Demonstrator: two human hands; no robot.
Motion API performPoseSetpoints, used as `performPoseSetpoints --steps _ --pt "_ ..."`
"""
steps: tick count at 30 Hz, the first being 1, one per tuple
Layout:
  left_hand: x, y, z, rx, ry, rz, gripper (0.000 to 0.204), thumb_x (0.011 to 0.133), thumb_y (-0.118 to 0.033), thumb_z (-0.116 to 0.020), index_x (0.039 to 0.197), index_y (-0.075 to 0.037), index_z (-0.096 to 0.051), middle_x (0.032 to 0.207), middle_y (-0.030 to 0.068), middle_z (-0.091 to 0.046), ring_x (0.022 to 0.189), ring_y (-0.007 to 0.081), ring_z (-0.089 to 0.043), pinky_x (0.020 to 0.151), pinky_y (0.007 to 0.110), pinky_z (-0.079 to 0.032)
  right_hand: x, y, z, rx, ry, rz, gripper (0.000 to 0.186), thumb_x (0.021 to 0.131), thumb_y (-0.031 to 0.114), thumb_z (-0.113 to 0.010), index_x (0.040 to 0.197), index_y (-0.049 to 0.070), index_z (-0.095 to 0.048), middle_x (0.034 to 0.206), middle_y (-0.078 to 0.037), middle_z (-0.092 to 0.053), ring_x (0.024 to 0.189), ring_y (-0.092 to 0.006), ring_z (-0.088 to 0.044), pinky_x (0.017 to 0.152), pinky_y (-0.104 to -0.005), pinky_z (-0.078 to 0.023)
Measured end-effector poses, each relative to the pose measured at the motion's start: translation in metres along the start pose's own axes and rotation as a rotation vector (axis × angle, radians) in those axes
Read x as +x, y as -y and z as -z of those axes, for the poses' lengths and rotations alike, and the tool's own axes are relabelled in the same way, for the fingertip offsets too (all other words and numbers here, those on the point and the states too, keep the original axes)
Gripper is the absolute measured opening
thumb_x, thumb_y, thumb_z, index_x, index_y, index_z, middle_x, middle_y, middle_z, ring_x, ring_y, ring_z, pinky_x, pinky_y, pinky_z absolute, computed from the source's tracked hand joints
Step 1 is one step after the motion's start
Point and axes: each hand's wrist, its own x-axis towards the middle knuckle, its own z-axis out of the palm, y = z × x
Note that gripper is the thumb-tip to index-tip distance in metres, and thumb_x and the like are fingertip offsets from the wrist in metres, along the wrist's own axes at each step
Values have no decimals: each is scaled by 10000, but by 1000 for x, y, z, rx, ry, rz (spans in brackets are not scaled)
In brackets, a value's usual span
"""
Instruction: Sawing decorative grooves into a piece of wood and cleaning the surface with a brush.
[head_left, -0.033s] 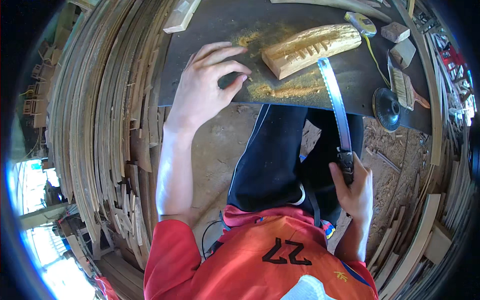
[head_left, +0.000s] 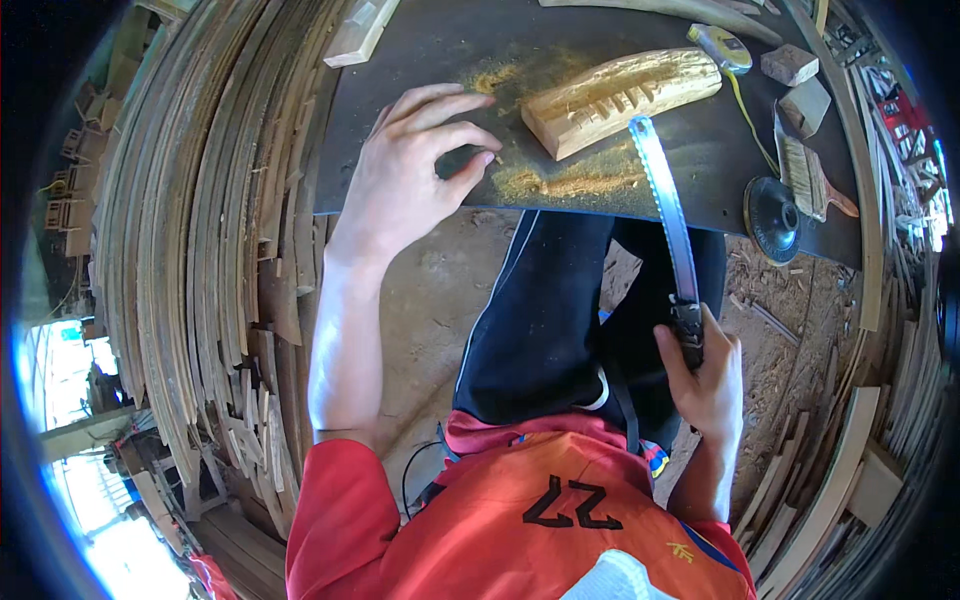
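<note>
A pale block of wood [head_left: 622, 98] with a rounded back lies on the dark tabletop, several short saw cuts notched into its near side. My right hand [head_left: 703, 378] grips the black handle of a hand saw [head_left: 662, 195]. Its narrow toothed blade points away from me, and the tip is close to the block's near edge, apparently apart from it. Over the table's left part hovers my left hand [head_left: 415, 170], fingers spread and thumb curved toward the index finger. I see nothing held in it. Sawdust [head_left: 570, 180] is scattered between that hand and the saw.
To the right on the table [head_left: 420, 50] are a yellow tape measure [head_left: 720, 48], two small wood blocks [head_left: 790, 64], a paintbrush [head_left: 802, 175] and a black disc [head_left: 771, 219]. Stacked wood strips [head_left: 190, 200] line the left; more timber [head_left: 815, 500] leans at the right.
The saw and my right hand have shifted very slightly left. My left hand and the wood block look almost the same.
</note>
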Motion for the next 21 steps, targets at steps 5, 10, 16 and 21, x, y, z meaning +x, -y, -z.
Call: performPoseSetpoints --steps 5,10,16,21 --pt "4 0 0 -35 51 -11 76 853 -104 -808 926 -94 -790 1334 26 -726 1333 274 -601 1133 427 -478 10 3 -7 33 14 47 263 957 172 -759 918 -28 -592 655 -204 -616 594 -431 -636 529 -429 -444" --pt "4 0 0 7 100 -26 94 849 -95 -803 914 -71 -739 1348 42 -720 1354 284 -589 1149 440 -471 13 3 -5 70 16 45 269 959 177 -754 920 -32 -591 668 -222 -615 613 -449 -635 544 -450 -452" --pt "6 17 31 -30 -22 60 122 959 -145 -742 1056 -86 -701 1454 66 -658 1400 261 -567 1197 461 -432 13 -3 -1 57 45 13 272 961 175 -751 901 -27 -578 657 -225 -604 595 -445 -627 534 -454 -440" --pt "-17 56 69 201 -336 447 453 1033 -338 -672 1456 -178 -648 1520 85 -610 1452 272 -523 1234 487 -378 17 -9 1 97 67 -12 268 965 169 -748 900 -21 -571 650 -220 -607 602 -441 -638 544 -456 -448"
